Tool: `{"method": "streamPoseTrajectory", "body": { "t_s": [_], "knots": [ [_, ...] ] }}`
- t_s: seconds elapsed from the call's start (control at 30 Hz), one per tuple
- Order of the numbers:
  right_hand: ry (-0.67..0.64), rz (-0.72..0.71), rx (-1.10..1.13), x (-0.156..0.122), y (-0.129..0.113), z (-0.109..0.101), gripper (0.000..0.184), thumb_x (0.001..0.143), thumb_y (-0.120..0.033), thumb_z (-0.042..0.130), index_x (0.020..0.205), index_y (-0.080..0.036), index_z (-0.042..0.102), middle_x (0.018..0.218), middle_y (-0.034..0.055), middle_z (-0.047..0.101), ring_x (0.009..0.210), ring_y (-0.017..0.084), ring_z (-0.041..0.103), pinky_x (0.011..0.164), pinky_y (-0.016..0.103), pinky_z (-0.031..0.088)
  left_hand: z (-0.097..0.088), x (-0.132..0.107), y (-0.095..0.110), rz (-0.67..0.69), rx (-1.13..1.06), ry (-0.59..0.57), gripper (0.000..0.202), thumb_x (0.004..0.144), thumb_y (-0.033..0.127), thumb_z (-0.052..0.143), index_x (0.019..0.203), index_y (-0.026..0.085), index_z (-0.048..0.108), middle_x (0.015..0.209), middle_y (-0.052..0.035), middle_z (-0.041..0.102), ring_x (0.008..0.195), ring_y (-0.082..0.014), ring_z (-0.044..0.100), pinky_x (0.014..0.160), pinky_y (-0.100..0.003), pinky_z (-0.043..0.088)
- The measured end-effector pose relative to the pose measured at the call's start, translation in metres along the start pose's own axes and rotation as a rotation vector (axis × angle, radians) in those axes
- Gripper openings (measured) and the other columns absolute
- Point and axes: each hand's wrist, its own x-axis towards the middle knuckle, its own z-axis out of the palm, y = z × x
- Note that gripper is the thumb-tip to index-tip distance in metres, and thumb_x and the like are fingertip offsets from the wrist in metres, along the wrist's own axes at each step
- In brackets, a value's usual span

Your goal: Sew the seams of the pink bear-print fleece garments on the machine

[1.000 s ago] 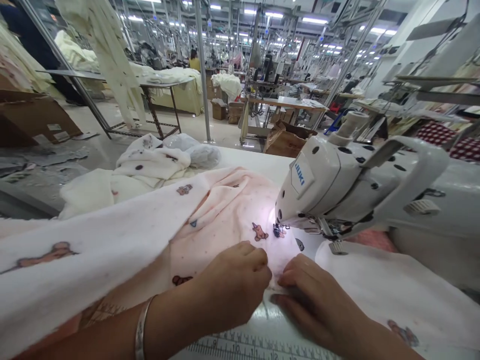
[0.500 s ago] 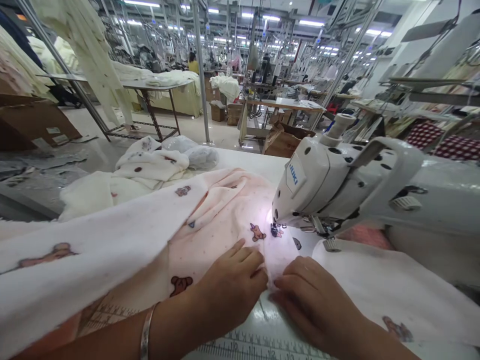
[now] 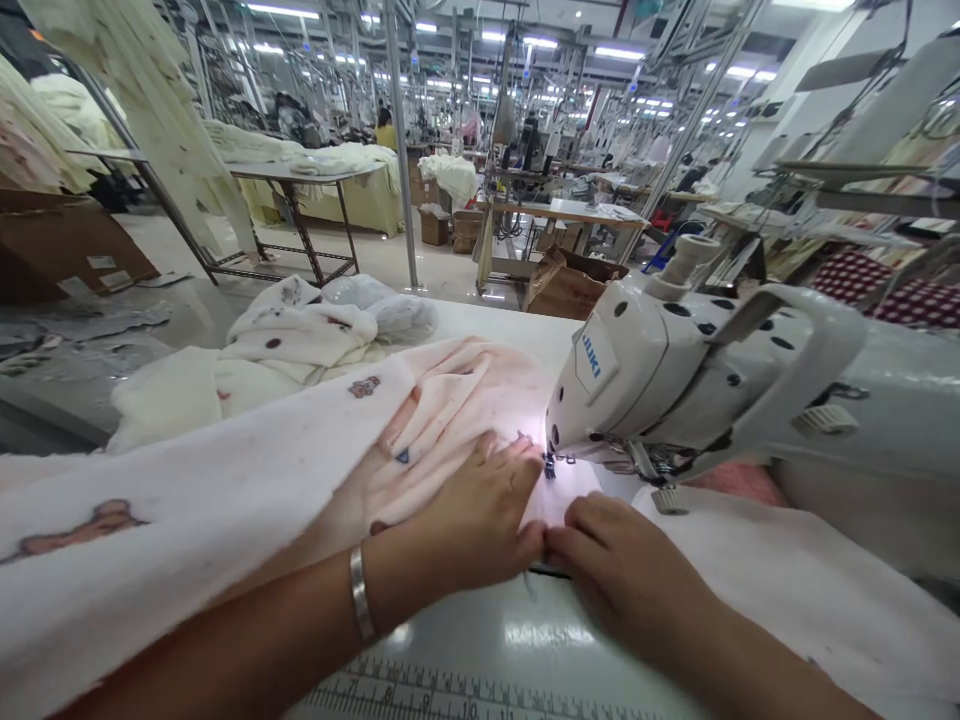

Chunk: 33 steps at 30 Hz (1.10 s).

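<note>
Pale pink fleece fabric printed with bears (image 3: 465, 375) lies bunched under the white sewing machine (image 3: 637, 370). My left hand (image 3: 480, 515) rests palm down on it, fingers stretched toward the lit presser foot (image 3: 550, 465) and thumb pointing right. Just right of that thumb, my right hand (image 3: 622, 560) has its fingers curled in and pinches the fabric's near edge. The fingertips are partly hidden. A silver bangle (image 3: 361, 592) circles my left wrist.
A ruler strip (image 3: 427, 692) runs along the table's front. More white fleece (image 3: 795, 570) lies right of my right hand. Cream fabric (image 3: 300, 325) is heaped at the back left. Beyond the table stand a metal pole (image 3: 401, 150) and a cardboard box (image 3: 570, 285).
My left hand has slid forward and right, closer to the presser foot, covering the bear print there. The fabric has moved forward under the machine, and my right hand has followed slightly.
</note>
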Motion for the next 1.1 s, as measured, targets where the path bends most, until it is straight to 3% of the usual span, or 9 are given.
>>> {"method": "streamPoseTrajectory", "body": {
  "t_s": [0.13, 0.3, 0.47, 0.57, 0.83, 0.97, 1.03, 1.1],
  "knots": [
    [-0.01, 0.049, 0.021, 0.003, 0.012, 0.0, 0.016, 0.088, -0.018, 0.043, 0.09, -0.017, 0.059, 0.084, 0.007, 0.052, 0.075, 0.019, 0.045, 0.068, 0.032, 0.037, 0.003, 0.012, -0.01, 0.01, 0.005, 0.042, 0.048, 0.083, 0.028, 0.047, 0.125, 0.008, 0.033, 0.13, -0.0195, 0.045, 0.127, -0.0293, 0.036, 0.106, -0.051, 0.023],
    [-0.023, 0.086, 0.071, -0.002, 0.01, 0.003, 0.017, 0.09, -0.019, 0.041, 0.088, -0.02, 0.057, 0.083, 0.005, 0.051, 0.072, 0.018, 0.045, 0.065, 0.031, 0.036, 0.0, 0.011, -0.007, 0.044, 0.021, 0.045, 0.041, 0.084, 0.027, 0.048, 0.119, 0.007, 0.038, 0.131, -0.0196, 0.043, 0.129, -0.0299, 0.029, 0.106, -0.052, 0.021],
    [0.008, 0.084, 0.079, -0.002, 0.01, 0.004, 0.019, 0.09, -0.018, 0.04, 0.09, -0.019, 0.058, 0.083, 0.0049, 0.053, 0.072, 0.017, 0.045, 0.065, 0.031, 0.035, -0.007, 0.013, -0.004, 0.1, 0.005, 0.078, 0.011, 0.084, 0.019, 0.046, 0.085, 0.014, 0.056, 0.1, -0.0095, 0.056, 0.095, -0.0233, 0.049, 0.09, -0.044, 0.039],
    [0.011, 0.093, 0.069, -0.002, 0.01, 0.003, 0.02, 0.09, -0.019, 0.04, 0.087, -0.019, 0.059, 0.079, 0.0045, 0.053, 0.074, 0.018, 0.045, 0.065, 0.032, 0.035, -0.01, 0.014, -0.005, 0.155, -0.059, 0.031, 0.019, 0.087, 0.015, 0.044, 0.077, 0.015, 0.06, 0.088, -0.0059, 0.056, 0.082, -0.0184, 0.049, 0.078, -0.034, 0.043],
    [0.024, 0.118, 0.131, -0.002, 0.009, 0.003, 0.019, 0.089, -0.019, 0.042, 0.089, -0.022, 0.06, 0.083, 0.0043, 0.058, 0.074, 0.018, 0.052, 0.066, 0.034, 0.041, -0.009, 0.015, -0.009, 0.155, -0.11, -0.008, 0.021, 0.09, 0.018, 0.044, 0.081, 0.014, 0.063, 0.087, -0.0058, 0.055, 0.084, -0.0164, 0.05, 0.08, -0.031, 0.043],
    [0.232, 0.31, 0.399, -0.001, 0.024, 0.005, 0.02, 0.089, -0.027, 0.044, 0.084, -0.021, 0.063, 0.074, 0.0033, 0.063, 0.071, 0.017, 0.061, 0.064, 0.031, 0.049, -0.012, 0.015, -0.008, 0.168, -0.088, 0.001, 0.026, 0.092, 0.019, 0.039, 0.082, 0.015, 0.063, 0.085, -0.0055, 0.055, 0.081, -0.0158, 0.049, 0.078, -0.03, 0.043],
    [0.355, 0.432, 0.444, -0.002, 0.032, 0.007, 0.028, 0.092, -0.027, 0.039, 0.078, -0.018, 0.061, 0.066, 0.0038, 0.063, 0.065, 0.017, 0.062, 0.058, 0.029, 0.051, -0.013, 0.015, -0.007, 0.17, -0.084, 0.012, 0.028, 0.093, 0.02, 0.038, 0.081, 0.016, 0.063, 0.085, -0.0053, 0.055, 0.08, -0.0155, 0.049, 0.078, -0.03, 0.043],
    [0.381, 0.474, 0.426, -0.003, 0.037, 0.007, 0.033, 0.093, -0.025, 0.033, 0.074, -0.017, 0.059, 0.066, 0.0046, 0.063, 0.064, 0.017, 0.063, 0.055, 0.029, 0.052, -0.013, 0.015, -0.007, 0.168, -0.074, 0.021, 0.028, 0.093, 0.021, 0.038, 0.08, 0.016, 0.063, 0.086, -0.0054, 0.056, 0.079, -0.0155, 0.049, 0.077, -0.03, 0.043]
  ]
}}
